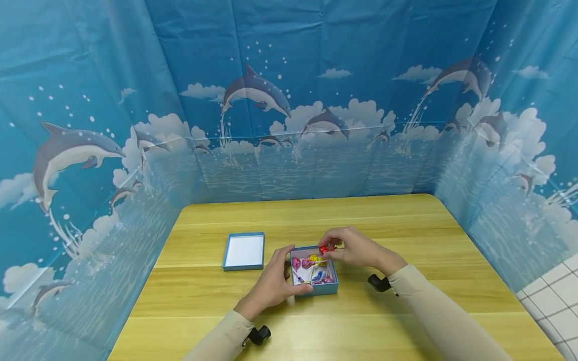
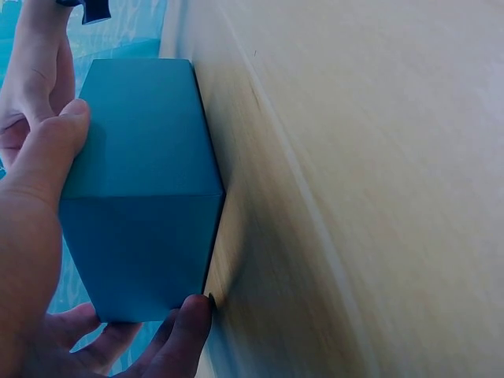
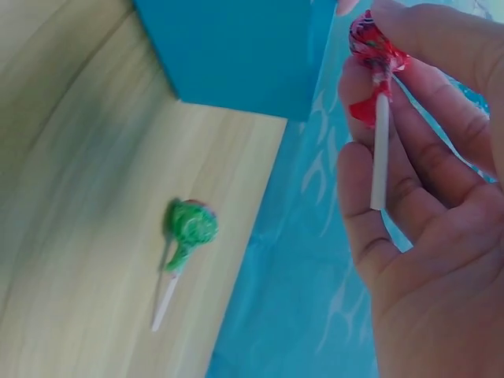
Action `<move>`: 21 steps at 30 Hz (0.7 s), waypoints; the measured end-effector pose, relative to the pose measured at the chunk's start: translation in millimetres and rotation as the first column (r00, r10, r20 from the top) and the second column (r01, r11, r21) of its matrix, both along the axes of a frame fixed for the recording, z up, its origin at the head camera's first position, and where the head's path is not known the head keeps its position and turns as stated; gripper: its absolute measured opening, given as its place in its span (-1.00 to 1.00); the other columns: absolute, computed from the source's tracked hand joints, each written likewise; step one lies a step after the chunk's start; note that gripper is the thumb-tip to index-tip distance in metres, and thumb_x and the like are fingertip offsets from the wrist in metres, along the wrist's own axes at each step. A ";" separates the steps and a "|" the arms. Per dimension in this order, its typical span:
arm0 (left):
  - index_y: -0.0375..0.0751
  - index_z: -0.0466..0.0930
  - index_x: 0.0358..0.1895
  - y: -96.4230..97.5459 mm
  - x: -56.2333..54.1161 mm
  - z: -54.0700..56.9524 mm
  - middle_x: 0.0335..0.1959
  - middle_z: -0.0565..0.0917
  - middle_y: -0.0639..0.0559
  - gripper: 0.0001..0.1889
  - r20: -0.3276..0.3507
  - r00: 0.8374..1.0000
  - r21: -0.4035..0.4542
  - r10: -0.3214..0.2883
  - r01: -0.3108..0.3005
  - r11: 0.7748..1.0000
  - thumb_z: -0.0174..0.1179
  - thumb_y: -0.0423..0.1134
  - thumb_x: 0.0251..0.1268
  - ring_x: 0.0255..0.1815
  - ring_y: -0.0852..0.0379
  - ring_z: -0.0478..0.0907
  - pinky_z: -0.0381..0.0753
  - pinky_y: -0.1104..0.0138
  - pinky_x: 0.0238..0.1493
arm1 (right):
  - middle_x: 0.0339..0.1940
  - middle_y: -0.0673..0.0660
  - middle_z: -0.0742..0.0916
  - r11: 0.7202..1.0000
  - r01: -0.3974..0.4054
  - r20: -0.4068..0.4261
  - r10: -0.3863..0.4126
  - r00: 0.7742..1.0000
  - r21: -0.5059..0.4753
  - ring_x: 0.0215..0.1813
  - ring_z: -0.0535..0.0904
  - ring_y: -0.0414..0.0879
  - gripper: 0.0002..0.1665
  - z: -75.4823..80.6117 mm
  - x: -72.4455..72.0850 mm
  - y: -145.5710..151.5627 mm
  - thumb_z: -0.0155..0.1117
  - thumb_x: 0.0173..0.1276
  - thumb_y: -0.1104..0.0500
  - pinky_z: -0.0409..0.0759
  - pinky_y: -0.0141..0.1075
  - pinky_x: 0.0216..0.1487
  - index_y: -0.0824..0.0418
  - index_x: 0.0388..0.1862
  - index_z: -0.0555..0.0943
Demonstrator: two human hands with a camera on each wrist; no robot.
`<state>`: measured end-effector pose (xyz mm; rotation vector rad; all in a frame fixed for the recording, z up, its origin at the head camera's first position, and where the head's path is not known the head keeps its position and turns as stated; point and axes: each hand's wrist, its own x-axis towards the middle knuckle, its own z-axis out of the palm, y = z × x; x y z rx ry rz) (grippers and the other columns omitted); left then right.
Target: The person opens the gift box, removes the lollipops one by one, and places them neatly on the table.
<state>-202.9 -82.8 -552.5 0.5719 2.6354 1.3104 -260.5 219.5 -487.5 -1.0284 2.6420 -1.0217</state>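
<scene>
My left hand (image 1: 275,281) grips a blue box (image 1: 318,290), thumb along the near side and fingers around the left side. In the left wrist view, the thumb and fingertips press different faces of the box (image 2: 142,142). Inside lie several wrapped lollipops, among them a yellow one (image 1: 313,258) and a pink one (image 1: 296,262). Over the far right corner, my right hand (image 1: 356,245) pinches a red-wrapped lollipop (image 3: 378,47) by its head, its white stick pointing down the palm in the right wrist view. A green-wrapped lollipop (image 3: 193,224) lies on the table beside the box.
A shallow blue lid (image 1: 244,250) with a white inside lies left of the box on the wooden table (image 1: 189,301). Dolphin-print curtains (image 1: 289,165) hang behind the table and at both sides. White tiles (image 1: 553,286) show at the far right.
</scene>
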 end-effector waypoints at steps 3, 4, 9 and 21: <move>-0.15 0.13 0.91 0.1 0.0 -0.3 0.84 0.32 -0.23 0.29 0.008 1.000 0.013 -0.002 0.002 1.000 0.73 0.27 0.32 0.51 -0.08 0.59 0.81 -0.02 0.48 | 0.06 -0.10 0.92 1.000 0.023 -0.009 -0.023 1.000 -0.006 0.02 0.81 -0.29 -0.75 -3.6 0.6 6.1 0.60 0.67 0.13 0.87 -0.13 0.19 0.13 0.22 0.88; -0.15 0.13 0.91 0.2 0.1 -0.4 0.84 0.32 -0.23 0.29 0.011 1.000 0.016 -0.003 0.003 1.000 0.74 0.26 0.32 0.52 -0.08 0.59 0.81 -0.02 0.48 | 0.05 -0.09 0.92 1.000 0.026 -0.015 -0.026 1.000 -0.008 0.01 0.80 -0.29 -0.76 -4.8 0.7 8.2 0.60 0.67 0.12 0.86 -0.13 0.18 0.13 0.21 0.88; -0.15 0.12 0.92 0.3 -0.2 -0.3 0.84 0.31 -0.24 0.29 0.021 1.000 0.023 -0.004 0.004 1.000 0.73 0.25 0.33 0.49 -0.07 0.60 0.80 -0.03 0.49 | 0.03 -0.11 0.91 0.998 0.065 -0.043 -0.066 0.997 -0.006 -0.03 0.76 -0.32 -0.76 -12.1 0.1 18.0 0.61 0.66 0.12 0.86 -0.07 0.19 0.12 0.20 0.88; -0.12 0.12 0.92 -0.2 -0.2 -0.3 0.84 0.33 -0.21 0.30 -0.002 1.000 -0.009 0.003 -0.003 1.000 0.73 0.29 0.31 0.54 -0.08 0.58 0.76 -0.06 0.55 | 0.11 -0.09 0.92 0.987 0.162 -0.035 -0.162 0.986 0.005 0.00 0.75 -0.31 -0.74 -28.1 -4.3 40.9 0.62 0.63 0.14 0.88 -0.01 0.19 0.10 0.22 0.89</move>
